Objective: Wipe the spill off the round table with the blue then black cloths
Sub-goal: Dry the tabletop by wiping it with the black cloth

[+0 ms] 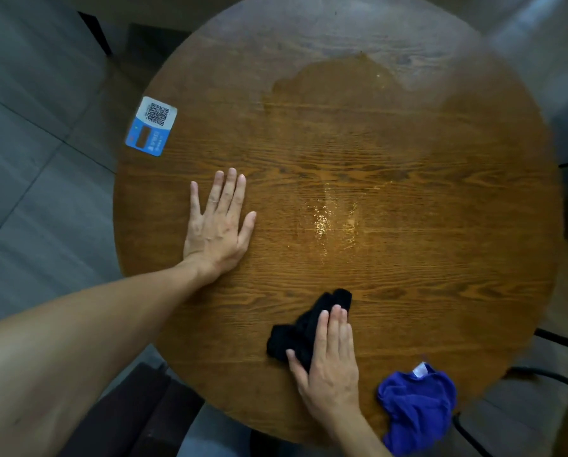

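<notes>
The round wooden table (pixel 440 258) fills the view. A wet, glistening spill (pixel 332 222) lies near its middle, with a larger damp sheen toward the far side. My left hand (pixel 218 225) rests flat, fingers spread, on the table's left part, holding nothing. My right hand (pixel 333 367) presses flat on a crumpled black cloth (pixel 295 334) near the front edge, short of the spill. The blue cloth (pixel 417 407) lies bunched at the front right rim, partly hanging over the edge, untouched.
A blue and white QR-code sticker (pixel 151 126) is stuck on the table's left rim. Grey floor tiles (pixel 28 159) surround the table. Dark chair parts (pixel 137 413) show at the lower left, and black metal legs (pixel 546 374) at the right.
</notes>
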